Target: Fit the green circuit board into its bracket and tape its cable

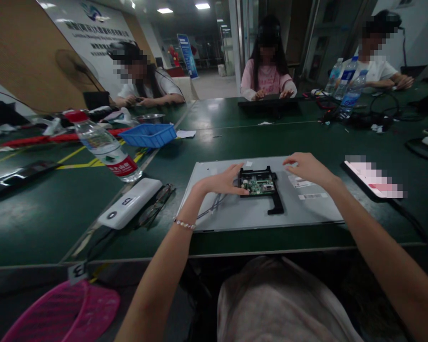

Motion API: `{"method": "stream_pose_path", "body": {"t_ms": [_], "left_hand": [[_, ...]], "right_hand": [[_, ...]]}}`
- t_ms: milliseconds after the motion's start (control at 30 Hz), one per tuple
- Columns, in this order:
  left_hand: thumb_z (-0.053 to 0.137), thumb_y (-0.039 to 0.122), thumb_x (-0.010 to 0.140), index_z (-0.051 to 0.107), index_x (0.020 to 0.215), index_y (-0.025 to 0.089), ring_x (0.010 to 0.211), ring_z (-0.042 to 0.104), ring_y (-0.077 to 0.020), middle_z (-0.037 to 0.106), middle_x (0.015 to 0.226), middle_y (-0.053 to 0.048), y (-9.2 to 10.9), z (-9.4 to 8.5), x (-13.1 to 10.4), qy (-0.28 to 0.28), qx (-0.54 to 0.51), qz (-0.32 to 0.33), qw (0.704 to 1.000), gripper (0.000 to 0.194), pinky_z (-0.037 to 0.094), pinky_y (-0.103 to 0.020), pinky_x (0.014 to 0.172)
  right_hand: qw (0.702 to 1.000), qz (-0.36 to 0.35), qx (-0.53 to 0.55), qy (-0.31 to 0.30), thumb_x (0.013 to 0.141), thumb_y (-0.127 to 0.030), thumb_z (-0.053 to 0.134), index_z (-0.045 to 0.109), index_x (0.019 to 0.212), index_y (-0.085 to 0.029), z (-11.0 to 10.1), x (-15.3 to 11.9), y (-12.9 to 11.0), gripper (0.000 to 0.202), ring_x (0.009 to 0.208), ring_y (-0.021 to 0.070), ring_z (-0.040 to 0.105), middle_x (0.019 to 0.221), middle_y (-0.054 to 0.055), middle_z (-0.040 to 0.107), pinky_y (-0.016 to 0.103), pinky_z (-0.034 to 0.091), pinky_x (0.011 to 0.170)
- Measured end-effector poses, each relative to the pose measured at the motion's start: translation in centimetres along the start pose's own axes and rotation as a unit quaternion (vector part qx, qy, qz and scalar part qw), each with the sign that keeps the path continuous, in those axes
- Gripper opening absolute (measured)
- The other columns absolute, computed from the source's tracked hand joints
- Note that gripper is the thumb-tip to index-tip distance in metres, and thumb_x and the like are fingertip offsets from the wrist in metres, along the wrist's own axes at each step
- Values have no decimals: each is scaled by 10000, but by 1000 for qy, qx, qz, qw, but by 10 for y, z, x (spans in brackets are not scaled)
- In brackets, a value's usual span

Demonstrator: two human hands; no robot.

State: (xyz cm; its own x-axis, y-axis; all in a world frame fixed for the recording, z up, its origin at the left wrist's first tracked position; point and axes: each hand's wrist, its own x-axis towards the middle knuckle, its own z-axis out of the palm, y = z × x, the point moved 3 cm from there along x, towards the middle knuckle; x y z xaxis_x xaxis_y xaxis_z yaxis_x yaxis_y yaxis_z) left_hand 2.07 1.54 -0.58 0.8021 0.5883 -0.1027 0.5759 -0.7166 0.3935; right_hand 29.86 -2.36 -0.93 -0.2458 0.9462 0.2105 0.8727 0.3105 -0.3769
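A grey metal panel point(231, 218) lies flat on the green table in front of me. On its middle sits a black plastic bracket point(278, 203) with a green circuit board point(259, 184) inside. My left hand point(226, 182) is at the left edge of the bracket, fingers apart around its left side, thumb touching near the board's lower left corner. My right hand point(306, 167) hovers over the panel's right part, beside a white label point(299, 181), its fingers apart and curved, with nothing seen between them. Thin grey cables point(214, 206) lie left of the bracket.
Left of the panel are glasses point(157, 204), a white power bank point(130, 204), a water bottle point(109, 152) and a blue tray point(150, 136). A phone point(373, 180) with a cable lies right. Several people sit across the table. A pink basket point(67, 313) stands below, left.
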Motion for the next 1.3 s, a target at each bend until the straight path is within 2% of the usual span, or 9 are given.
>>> {"method": "stream_pose_path", "body": {"t_ms": [133,300,433,633,833,1033,1300], "left_hand": [[673,626,682,188,1454,140,1376,316,-303,306,1491,-183,-2,4,2,5,-7,0,1000,1033,275,-393,1134],[688,621,668,276,1415,173,1328,387,-313,394,1435,-164,-5,5,2,18,-12,13,1000,963,344,-415,1093],[677,630,668,297,1400,148,1324,392,-316,400,1427,-177,-6,6,2,17,2,7,1000,955,357,-407,1082],[643,672,669,235,1433,124,1345,369,-317,354,1461,-193,-7,8,1,7,12,0,1000,1025,350,-384,1086],[632,684,672,207,1448,141,1356,355,-313,345,1476,-181,-8,9,1,12,13,-1,1000,1038,335,-379,1091],[652,657,661,235,1451,175,1339,388,-304,424,1429,-144,-7,8,2,33,-3,28,999,1015,332,-386,1092],[643,676,655,234,1455,163,1358,362,-312,380,1466,-163,-8,9,2,30,-9,19,999,1034,331,-390,1093]], "right_hand": [[996,-76,-32,-24,877,-282,547,677,1116,-163,7,32,-32,297,1017,232,610,1120,100,669,338,443,914],[990,-92,-95,-50,882,-315,566,701,1080,-174,30,72,-63,278,1033,252,613,1117,102,678,319,458,858],[984,-96,-141,-53,857,-303,606,717,1031,-175,42,85,-79,243,989,268,630,1071,114,692,318,472,778],[980,-73,-179,-40,889,-183,517,738,960,-166,45,86,-83,233,925,250,648,984,128,712,307,460,757],[987,-76,-139,-8,907,-222,499,726,997,-190,40,74,-76,246,942,238,633,1029,95,703,297,450,735],[991,-92,-94,-26,912,-245,511,722,1021,-206,49,63,-80,241,952,221,625,1031,73,703,284,436,763],[992,-105,-60,-37,912,-218,508,727,1018,-187,54,61,-81,246,961,213,623,1033,89,700,275,434,811]]}}
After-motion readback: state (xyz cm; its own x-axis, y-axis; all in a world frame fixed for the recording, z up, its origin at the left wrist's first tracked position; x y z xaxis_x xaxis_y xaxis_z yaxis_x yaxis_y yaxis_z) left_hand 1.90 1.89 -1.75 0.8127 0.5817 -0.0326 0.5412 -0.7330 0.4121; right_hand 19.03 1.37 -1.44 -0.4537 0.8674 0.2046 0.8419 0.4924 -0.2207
